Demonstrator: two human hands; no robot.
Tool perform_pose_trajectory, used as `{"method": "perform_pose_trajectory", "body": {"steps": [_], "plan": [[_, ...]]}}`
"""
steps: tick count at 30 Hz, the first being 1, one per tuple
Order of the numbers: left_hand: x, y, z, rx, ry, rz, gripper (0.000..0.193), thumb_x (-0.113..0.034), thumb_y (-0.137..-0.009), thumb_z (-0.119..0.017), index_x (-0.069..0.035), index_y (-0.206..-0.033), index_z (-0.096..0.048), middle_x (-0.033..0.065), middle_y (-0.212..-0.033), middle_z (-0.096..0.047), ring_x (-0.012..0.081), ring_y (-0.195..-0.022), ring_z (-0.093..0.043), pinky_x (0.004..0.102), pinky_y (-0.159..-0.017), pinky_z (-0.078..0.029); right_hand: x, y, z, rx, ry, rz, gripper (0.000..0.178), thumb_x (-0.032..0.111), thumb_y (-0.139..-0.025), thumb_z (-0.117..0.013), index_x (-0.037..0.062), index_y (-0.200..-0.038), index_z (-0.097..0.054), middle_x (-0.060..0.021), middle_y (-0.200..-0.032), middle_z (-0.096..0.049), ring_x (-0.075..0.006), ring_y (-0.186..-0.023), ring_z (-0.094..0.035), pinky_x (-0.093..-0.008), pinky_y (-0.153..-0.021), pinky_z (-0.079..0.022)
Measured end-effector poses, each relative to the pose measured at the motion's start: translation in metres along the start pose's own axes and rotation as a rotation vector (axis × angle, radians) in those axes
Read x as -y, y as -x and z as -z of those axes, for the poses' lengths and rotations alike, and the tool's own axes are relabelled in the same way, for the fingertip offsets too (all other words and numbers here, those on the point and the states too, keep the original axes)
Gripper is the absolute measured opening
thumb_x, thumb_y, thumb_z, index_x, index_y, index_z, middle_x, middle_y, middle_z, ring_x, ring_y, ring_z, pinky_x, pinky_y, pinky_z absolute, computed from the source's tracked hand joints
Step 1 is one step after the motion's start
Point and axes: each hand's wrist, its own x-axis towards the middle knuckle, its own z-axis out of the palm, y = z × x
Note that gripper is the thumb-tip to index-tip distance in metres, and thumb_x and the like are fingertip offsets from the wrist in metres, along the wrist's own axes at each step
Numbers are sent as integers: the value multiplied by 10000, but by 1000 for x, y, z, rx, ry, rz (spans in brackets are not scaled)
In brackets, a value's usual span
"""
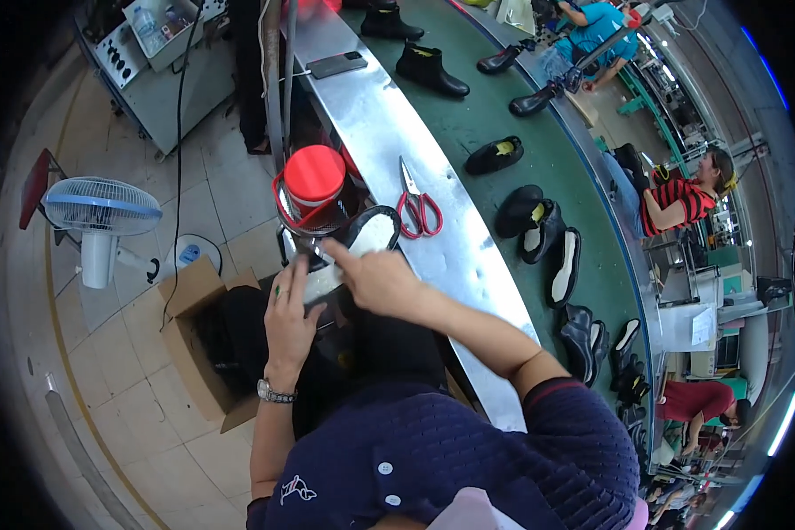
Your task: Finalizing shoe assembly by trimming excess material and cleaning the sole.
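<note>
A black shoe (375, 231) with a white bottom turned up lies across my lap, its far end by the metal bench edge. My left hand (290, 318), with a ring and a wristwatch, is closed at the near end of the shoe. Over the shoe's middle crosses my right hand (384, 281), fingers curled and the index finger stretched toward the left fingertips. Blur and the hand itself hide what, if anything, the right fingers hold. Just beyond stands a red-lidded container (314, 177) in a wire holder. Red-handled scissors (415, 208) rest on the metal bench.
The metal bench top (468, 274) runs along my right, with a phone (336, 64) farther up. Beyond it a green conveyor (503, 132) carries several black shoes and boots. On my left are a cardboard box (190, 344) and a fan (102, 212). Co-workers sit across the conveyor.
</note>
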Motion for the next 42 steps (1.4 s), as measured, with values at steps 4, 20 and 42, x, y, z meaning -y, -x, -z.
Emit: {"method": "perform_pose_trajectory", "body": {"steps": [4, 20, 42], "plan": [[4, 6, 18, 116, -133, -78, 655, -82, -719, -740, -227, -1328, -547, 145, -1362, -470, 331, -1242, -463, 389, -1000, -436, -32, -24, 11, -181, 17, 1, 515, 181, -893, -560, 112, -1364, -364, -202, -968, -649, -384, -763, -647, -488, -618, -499], [21, 108, 35, -227, 481, 611, 319, -266, -958, -553, 7, -1082, -662, 180, -805, -650, 253, -640, -618, 315, -588, -456, 68, 30, 23, 623, -239, 141, 566, 167, -940, -556, 153, -1448, -307, -212, -842, -660, -353, -742, -673, -428, -743, -521], [28, 74, 8, 160, 1896, 722, 693, -313, -977, -517, -159, -1532, -131, 75, -1516, -280, 169, -1313, -373, 313, -1071, -330, 62, 47, -4, 475, 39, 300, 579, 162, -910, -583, 253, -1430, -345, -169, -747, -642, -332, -609, -653, -414, -546, -541]]}}
